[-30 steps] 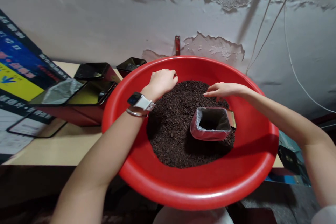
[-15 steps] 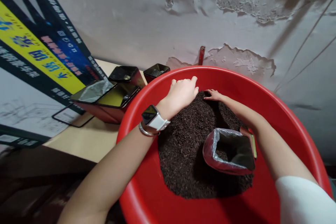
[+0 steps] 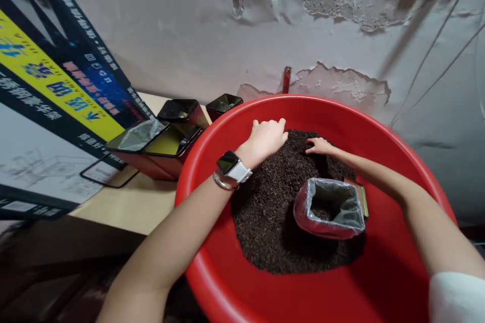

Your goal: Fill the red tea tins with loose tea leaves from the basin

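Both my hands are inside the red basin (image 3: 322, 99), at the far part of the dark leaf pile (image 3: 265, 217). Left hand (image 3: 267, 137): back up, fingers bent, over the pile's far left edge; can't tell if it's gripping anything, fingertips mostly hidden. Watch (image 3: 228, 162) and bangle (image 3: 224, 182) on that wrist. Right hand (image 3: 319, 146): half spread, gap between the digits, low at the leaf near the far edge; contact unclear. Hands are near each other, not touching. Lined box (image 3: 322, 228) sits on the pile, nearer me than the right hand, mouth up, clear liner folded over the rim, some leaf visible inside. Flat piece (image 3: 361, 195) is just beside the box, on its right. Outside the basin, left: open tins (image 3: 155, 165) grouped on the table (image 3: 117, 212), black frame (image 3: 109, 186) next to them, big printed carton (image 3: 56, 86) leaning behind. Wall (image 3: 170, 25) behind has peeling paint; cords (image 3: 435, 43) hang at right.
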The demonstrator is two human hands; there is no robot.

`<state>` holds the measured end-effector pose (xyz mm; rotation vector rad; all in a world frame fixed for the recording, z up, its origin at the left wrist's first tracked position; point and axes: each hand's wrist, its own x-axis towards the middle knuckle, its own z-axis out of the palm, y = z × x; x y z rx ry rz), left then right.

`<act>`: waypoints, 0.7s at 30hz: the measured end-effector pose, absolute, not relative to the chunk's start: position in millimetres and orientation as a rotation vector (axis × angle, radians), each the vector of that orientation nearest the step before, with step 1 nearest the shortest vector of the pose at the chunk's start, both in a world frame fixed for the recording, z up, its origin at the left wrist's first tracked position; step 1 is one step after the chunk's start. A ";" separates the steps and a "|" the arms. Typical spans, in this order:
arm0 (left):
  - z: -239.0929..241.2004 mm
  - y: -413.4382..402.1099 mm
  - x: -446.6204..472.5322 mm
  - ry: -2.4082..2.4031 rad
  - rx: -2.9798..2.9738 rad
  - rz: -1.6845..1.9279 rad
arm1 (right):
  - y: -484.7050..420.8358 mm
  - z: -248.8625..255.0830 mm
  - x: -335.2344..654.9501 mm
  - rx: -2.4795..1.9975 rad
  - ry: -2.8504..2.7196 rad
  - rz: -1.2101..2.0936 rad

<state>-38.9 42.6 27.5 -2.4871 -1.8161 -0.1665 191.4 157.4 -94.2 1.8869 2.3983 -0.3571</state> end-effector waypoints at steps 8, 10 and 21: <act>11.8 46.9 -33.7 -1.626 -2.630 -0.008 | 68.5 -24.5 206.6 1.904 2.698 -0.478; 6.0 49.7 -33.3 -1.616 -2.637 0.034 | 41.0 -2.6 204.3 1.856 2.867 -0.535; 5.9 44.0 -26.7 -1.603 -2.631 0.015 | -44.9 36.2 198.6 1.733 2.821 -0.639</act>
